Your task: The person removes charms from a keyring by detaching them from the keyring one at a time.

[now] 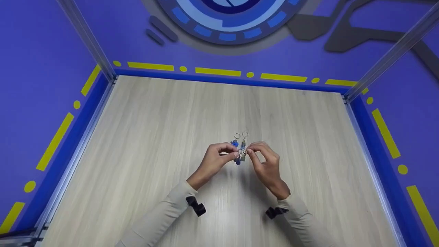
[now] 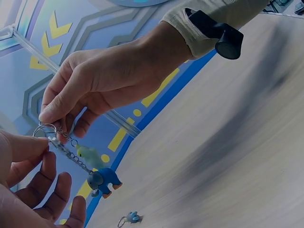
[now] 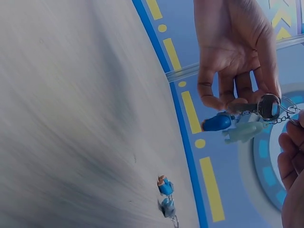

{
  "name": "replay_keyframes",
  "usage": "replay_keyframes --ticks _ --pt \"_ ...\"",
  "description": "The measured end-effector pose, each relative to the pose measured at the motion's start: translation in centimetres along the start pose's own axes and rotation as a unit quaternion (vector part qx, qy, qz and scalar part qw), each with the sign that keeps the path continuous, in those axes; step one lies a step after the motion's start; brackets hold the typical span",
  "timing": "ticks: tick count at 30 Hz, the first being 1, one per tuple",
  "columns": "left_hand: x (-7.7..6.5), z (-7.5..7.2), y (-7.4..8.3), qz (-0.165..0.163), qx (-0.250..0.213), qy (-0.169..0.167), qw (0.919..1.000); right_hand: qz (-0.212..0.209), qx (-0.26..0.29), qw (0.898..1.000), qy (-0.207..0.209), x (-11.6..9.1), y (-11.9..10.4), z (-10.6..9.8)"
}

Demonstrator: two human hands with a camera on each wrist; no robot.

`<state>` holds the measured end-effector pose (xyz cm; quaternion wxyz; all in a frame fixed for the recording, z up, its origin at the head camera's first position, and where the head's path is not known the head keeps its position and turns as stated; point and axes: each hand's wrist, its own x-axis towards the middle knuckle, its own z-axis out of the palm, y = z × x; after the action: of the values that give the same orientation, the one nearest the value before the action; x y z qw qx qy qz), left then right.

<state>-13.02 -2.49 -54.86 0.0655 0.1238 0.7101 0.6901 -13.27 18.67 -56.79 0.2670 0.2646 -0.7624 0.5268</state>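
Blue keychain (image 2: 105,181) and pale-green keychain (image 2: 90,156), hanging in mid-air between left hand (image 1: 214,160) and right hand (image 1: 269,166), long axes slanting down from the metal rings (image 2: 45,125). Blue nearer the left hand, pale-green nearer the right; rings together at the meeting point of both pinches, probably the relation to mind for any next move. Left hand pinching a ring between thumb and finger; right hand likewise, close beside. Impossible to tell linked rings from merely overlapping ones. On the bench (image 1: 164,137), just beyond both hands: bright-blue keychain (image 1: 234,143) and grey-blue keychain (image 1: 243,144), side by side, ring ends pointing away. By count: four keychains, two held and two on the bench; two hands, both busy
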Motion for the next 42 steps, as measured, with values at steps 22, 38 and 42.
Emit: replay_keyframes --ticks 22,38,42 --pt "-0.16 0.55 0.42 0.041 0.033 0.03 0.9982 -0.007 -0.005 1.0 0.007 -0.02 0.43 0.07" --pt "-0.17 0.71 0.97 0.145 0.148 0.06 0.9765 -0.041 -0.021 0.999 -0.001 -0.1 0.26 0.13" --pt "-0.07 0.77 1.0 0.161 0.16 0.061 0.9719 -0.056 -0.023 0.998 -0.001 0.1 0.06 0.14"
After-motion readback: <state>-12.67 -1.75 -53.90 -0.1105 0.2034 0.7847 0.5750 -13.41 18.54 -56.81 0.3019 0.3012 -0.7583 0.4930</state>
